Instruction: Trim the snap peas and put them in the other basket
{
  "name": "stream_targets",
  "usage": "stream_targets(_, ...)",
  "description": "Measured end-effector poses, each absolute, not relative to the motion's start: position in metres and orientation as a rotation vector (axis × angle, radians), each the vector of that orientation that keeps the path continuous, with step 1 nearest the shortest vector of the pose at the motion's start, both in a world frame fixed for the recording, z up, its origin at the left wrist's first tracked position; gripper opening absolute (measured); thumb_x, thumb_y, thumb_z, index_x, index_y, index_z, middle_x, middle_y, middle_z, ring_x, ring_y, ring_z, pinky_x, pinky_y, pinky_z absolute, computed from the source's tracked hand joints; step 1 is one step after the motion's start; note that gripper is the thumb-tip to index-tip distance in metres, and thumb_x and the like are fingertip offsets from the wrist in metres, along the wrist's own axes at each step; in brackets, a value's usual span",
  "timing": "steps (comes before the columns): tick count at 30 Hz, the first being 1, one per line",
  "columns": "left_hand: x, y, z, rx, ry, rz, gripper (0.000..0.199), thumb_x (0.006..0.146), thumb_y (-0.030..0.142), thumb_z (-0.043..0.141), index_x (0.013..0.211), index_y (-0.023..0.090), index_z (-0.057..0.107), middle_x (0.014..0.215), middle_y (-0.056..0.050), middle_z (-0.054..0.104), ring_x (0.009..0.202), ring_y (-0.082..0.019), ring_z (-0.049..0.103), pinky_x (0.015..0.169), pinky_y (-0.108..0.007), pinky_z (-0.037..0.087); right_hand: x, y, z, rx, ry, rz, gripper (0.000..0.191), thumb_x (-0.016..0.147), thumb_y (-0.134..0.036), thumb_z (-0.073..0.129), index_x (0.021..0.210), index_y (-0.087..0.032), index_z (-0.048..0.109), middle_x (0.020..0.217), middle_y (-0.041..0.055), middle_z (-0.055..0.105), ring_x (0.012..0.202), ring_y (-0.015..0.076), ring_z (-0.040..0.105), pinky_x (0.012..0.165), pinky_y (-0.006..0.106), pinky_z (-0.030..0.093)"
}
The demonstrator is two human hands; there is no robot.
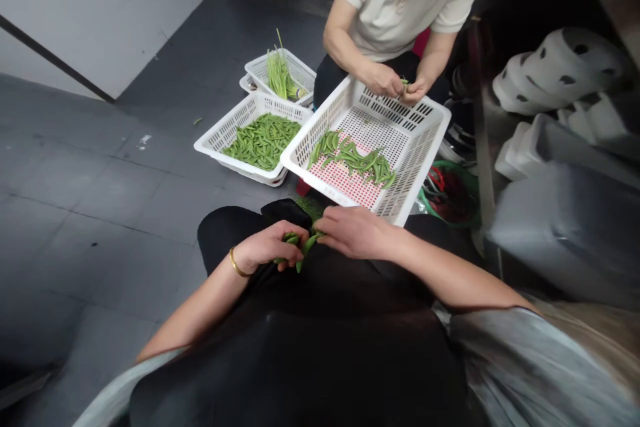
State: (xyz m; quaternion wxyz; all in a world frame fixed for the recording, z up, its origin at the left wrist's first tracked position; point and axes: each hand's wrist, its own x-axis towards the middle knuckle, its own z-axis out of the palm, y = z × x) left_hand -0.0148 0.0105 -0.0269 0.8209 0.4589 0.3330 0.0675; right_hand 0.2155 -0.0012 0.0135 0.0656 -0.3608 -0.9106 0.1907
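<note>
My left hand (273, 245), with a gold bracelet (240, 263) at its wrist, is closed around several green pea pods (287, 239) above my lap. Pinched at the end of one pod (309, 244) are the fingers of my right hand (350, 232); that pod runs down between both hands. Just beyond my hands stands a large white basket (320, 181) with a loose cluster of pods (363, 159) on its perforated bottom. Left of it, a smaller white basket (210, 145) holds a thick heap of pods (267, 139).
Across from me a person in a white shirt (385, 7) works with both hands over the large basket's far rim. Behind the smaller basket, another basket (253, 69) holds long green stalks (280, 73). Grey bins (565, 227) and a green basket (457, 210) stand at right.
</note>
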Motion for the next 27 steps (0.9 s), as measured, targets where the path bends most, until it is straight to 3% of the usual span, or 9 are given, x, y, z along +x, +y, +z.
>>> stream_targets(3,-0.008,0.007,-0.028,0.980,0.702,0.198,0.015,0.067,0.028,0.069,0.069,0.013,0.066,0.049,-0.001,0.055,0.036,-0.008,0.044,0.033,-0.017,0.034,0.197,-0.003,0.007,-0.944,-2.903,0.457,0.027,0.095,-0.027,0.038,0.081,-0.016,0.059,0.075,0.0050,0.059,0.065,0.0146,0.053,0.057,0.026,0.033)
stream_targets(6,0.000,0.001,-0.028,1.050,0.830,0.502,0.022,0.069,0.034,0.070,0.064,0.013,0.065,0.050,-0.001,0.054,0.041,-0.009,0.045,0.037,-0.020,0.035,0.187,-0.001,0.002,-1.066,-2.793,0.454,0.025,0.093,-0.025,0.041,0.078,-0.015,0.058,0.071,0.0044,0.059,0.061,0.0134,0.051,0.054,0.025,0.028)
stream_targets(10,-0.003,0.009,-0.021,1.220,1.269,1.158,0.017,0.071,0.032,0.072,0.067,0.017,0.064,0.063,-0.001,0.059,0.056,-0.011,0.051,0.050,-0.021,0.042,0.180,-0.003,0.002,-1.284,-2.540,0.809,0.039,0.095,-0.025,0.037,0.063,-0.015,0.056,0.058,0.0005,0.056,0.051,0.0087,0.046,0.052,0.023,0.028)
stream_targets(12,-0.012,0.024,-0.021,1.030,1.327,1.377,0.018,0.074,0.034,0.069,0.070,0.018,0.061,0.063,0.000,0.057,0.054,-0.010,0.050,0.048,-0.020,0.040,0.188,0.003,0.004,-1.164,-2.573,1.112,0.037,0.094,-0.029,0.042,0.066,-0.016,0.061,0.058,-0.0006,0.059,0.051,0.0078,0.048,0.052,0.021,0.030)
stream_targets(15,-0.025,0.045,-0.027,0.594,1.054,1.264,0.030,0.074,0.037,0.067,0.063,0.018,0.048,0.053,0.004,0.044,0.043,-0.007,0.040,0.038,-0.019,0.032,0.220,0.037,-0.004,-1.109,-2.657,1.490,0.032,0.085,-0.049,0.055,0.087,-0.019,0.069,0.066,-0.0013,0.066,0.055,0.0097,0.056,0.054,0.020,0.035)
stream_targets(17,-0.025,0.050,-0.035,0.403,0.871,1.080,0.035,0.068,0.031,0.070,0.057,0.017,0.039,0.051,0.005,0.038,0.042,-0.005,0.037,0.038,-0.018,0.030,0.245,0.074,-0.021,-1.525,-2.598,1.342,0.040,0.089,-0.051,0.048,0.095,-0.017,0.069,0.072,0.0022,0.069,0.062,0.0126,0.060,0.059,0.021,0.040)
stream_targets(20,-0.013,0.045,-0.045,0.260,0.726,0.922,0.035,0.060,0.018,0.069,0.055,0.017,0.034,0.050,0.006,0.035,0.047,-0.006,0.042,0.044,-0.019,0.039,0.264,0.132,-0.058,-2.185,-2.445,0.722,0.036,0.093,-0.035,0.043,0.103,-0.008,0.065,0.101,0.0181,0.068,0.088,0.0233,0.064,0.074,0.029,0.044)
stream_targets(23,-0.001,0.037,-0.050,0.266,0.702,0.816,0.024,0.062,0.015,0.067,0.060,0.016,0.043,0.053,0.004,0.043,0.052,-0.009,0.050,0.052,-0.025,0.048,0.259,0.169,-0.094,-2.261,-2.412,0.659,0.031,0.090,-0.019,0.045,0.112,-0.003,0.060,0.112,0.0254,0.063,0.102,0.0286,0.061,0.082,0.034,0.044)
stream_targets(27,-0.004,0.039,-0.051,0.403,0.768,0.745,0.021,0.066,0.019,0.069,0.083,0.015,0.058,0.064,0.000,0.059,0.047,-0.011,0.053,0.043,-0.025,0.046,0.255,0.183,-0.110,-2.245,-2.348,0.676,0.030,0.086,-0.012,0.047,0.109,0.001,0.060,0.112,0.0275,0.062,0.104,0.0295,0.060,0.086,0.035,0.043)
